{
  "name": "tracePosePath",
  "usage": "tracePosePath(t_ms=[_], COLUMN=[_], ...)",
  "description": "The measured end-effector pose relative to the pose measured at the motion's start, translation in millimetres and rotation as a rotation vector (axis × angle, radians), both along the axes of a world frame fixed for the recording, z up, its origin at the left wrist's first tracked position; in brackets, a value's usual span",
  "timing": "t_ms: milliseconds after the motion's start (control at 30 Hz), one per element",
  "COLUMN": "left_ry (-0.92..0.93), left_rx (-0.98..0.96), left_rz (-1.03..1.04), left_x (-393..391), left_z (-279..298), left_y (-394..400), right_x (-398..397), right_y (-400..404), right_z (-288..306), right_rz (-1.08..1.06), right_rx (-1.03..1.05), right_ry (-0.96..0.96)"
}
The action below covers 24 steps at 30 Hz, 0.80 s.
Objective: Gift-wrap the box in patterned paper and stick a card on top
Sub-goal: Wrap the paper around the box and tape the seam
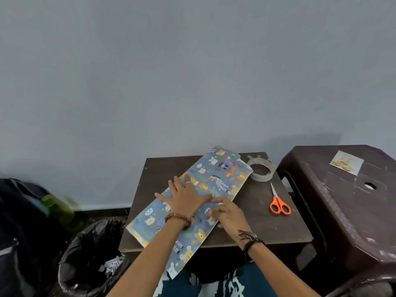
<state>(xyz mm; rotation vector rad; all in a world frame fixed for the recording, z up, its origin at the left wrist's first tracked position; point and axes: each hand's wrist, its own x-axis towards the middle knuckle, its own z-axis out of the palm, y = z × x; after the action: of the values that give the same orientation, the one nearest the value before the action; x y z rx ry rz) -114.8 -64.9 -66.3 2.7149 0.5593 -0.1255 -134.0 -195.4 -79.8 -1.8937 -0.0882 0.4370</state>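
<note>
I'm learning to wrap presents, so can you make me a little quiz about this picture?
1. True or false: the left hand lies flat on the patterned paper.
2. What colour are the handles of the scissors?
3. Where is the card? A) on the paper B) on the dark stool to the right C) under the roll of tape

Key: 1 true. 2 orange. 3 B. The right hand touches the paper's edge beside the left hand.
</note>
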Motion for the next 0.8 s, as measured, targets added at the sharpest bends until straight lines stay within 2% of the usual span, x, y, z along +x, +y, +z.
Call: tracePosePath(t_ms=[100,167,300,433,533,600,767,800], left_ry=[-0.069,-0.1,-0.071,-0.061,-0.056,-0.07,-0.085,-0.085], left_rx=[0.181,0.266,0.282,0.274,0.294,0.293,0.299,0.29], left_rz=[-0.073,-0.133,-0.266,-0.312,-0.339,-0.345,-0.375,-0.381], left_x=[-9.8,-13.1,-12.7,-12.1,-14.7,-16.7,-18.3,-18.2], left_z=[-16.1,-21.2,-22.5,-21.1,-21.4,-22.4,-21.8,-21.3], left_y=[3.4,9.6,21.7,31.0,30.2,29.1,33.1,33.7], right_x=[21.0,39.4,63.9,66.4,64.5,65.6,58.6,54.8], right_y=[-9.5,-16.8,-26.8,-36.8,-39.5,-36.2,-24.4,-23.5], right_z=[-5.9,-9.7,-13.7,-20.2,-27.7,-29.7,-21.9,-19.1], right_rz=[-0.451,-0.644,-0.727,-0.755,-0.809,-0.888,-1.034,-1.044], right_rx=[0.036,0.145,0.694,0.824,0.857,0.801,0.388,0.359], right_ry=[-0.042,0.025,0.29,0.367,0.321,0.282,0.076,0.048])
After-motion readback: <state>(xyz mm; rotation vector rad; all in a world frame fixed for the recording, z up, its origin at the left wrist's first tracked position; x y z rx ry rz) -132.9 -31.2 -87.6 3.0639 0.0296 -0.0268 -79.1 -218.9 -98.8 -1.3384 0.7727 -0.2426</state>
